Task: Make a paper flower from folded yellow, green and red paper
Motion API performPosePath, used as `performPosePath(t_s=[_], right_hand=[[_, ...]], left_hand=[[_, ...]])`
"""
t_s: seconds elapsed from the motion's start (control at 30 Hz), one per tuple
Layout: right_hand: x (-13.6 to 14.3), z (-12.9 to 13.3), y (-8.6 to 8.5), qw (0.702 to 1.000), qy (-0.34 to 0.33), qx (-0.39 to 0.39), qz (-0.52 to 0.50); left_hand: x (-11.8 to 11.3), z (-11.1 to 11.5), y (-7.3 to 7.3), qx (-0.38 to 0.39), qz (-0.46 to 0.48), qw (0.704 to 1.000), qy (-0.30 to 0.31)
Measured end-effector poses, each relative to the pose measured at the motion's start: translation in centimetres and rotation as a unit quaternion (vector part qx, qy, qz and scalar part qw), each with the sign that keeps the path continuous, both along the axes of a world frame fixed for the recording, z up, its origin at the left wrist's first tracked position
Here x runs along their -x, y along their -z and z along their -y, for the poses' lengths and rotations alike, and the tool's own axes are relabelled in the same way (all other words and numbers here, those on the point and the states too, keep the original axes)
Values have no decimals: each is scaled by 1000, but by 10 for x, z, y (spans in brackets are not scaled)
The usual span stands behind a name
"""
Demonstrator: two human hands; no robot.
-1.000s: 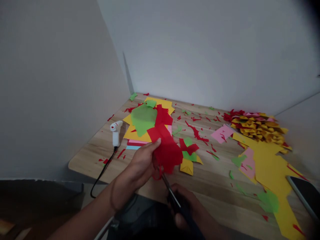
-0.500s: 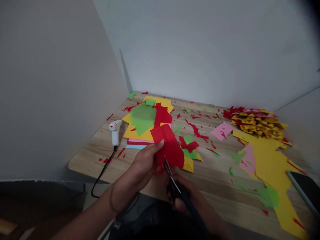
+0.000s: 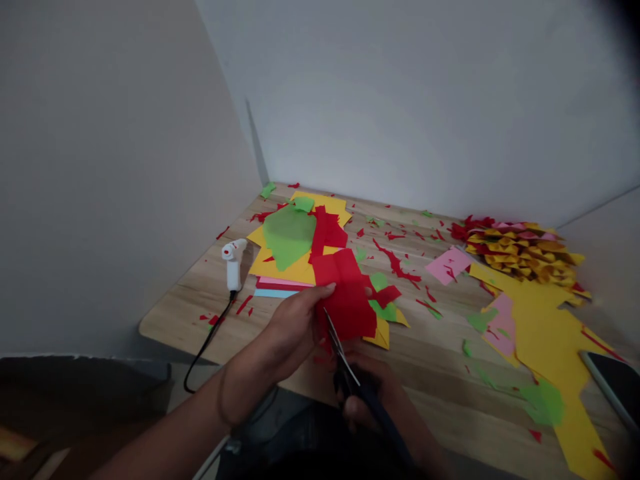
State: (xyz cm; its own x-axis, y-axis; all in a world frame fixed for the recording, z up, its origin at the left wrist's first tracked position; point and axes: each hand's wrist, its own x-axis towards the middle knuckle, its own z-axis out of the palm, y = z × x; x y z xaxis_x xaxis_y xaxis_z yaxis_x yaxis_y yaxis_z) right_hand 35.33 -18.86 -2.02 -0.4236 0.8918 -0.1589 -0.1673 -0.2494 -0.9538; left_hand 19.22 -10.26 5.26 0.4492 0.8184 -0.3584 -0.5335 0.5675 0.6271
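My left hand [image 3: 295, 327] pinches the left edge of a folded red paper [image 3: 347, 297], its thumb on top. My right hand [image 3: 367, 387] is wrapped round the dark handles of a pair of scissors [image 3: 340, 347], whose blades point up and left over the lower left part of the red paper. Just beyond the paper lie a green sheet [image 3: 289, 235] and red strips [image 3: 319, 233] on yellow sheets [image 3: 280, 265]. Green, red and yellow scraps lie beside the red paper on its right.
A white glue gun [image 3: 233, 263] with a black cord stands at the left of the wooden table [image 3: 175, 313]. At right are a ruffled yellow, red and pink paper piece [image 3: 525, 253], a yellow cutout [image 3: 543, 327], a pink sheet [image 3: 449, 265] and a phone [image 3: 615, 383].
The red paper has turned slightly and shifted a little to the right with my left hand. The scissors stay near the paper's lower left. The whole view has shifted slightly.
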Motion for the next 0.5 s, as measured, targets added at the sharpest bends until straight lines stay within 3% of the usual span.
performPosePath(t_s=[0.17, 0.37, 0.5], right_hand=[[0, 1, 6, 1000, 4, 4, 16], [-3, -1, -4, 995, 33, -53, 72], [-2, 0, -6, 997, 16, -28, 75]], left_hand=[[0, -1, -1, 2, -19, 1000, 15], [-7, 2, -17, 54, -63, 996, 12], [-10, 4, -22, 59, -86, 994, -15]])
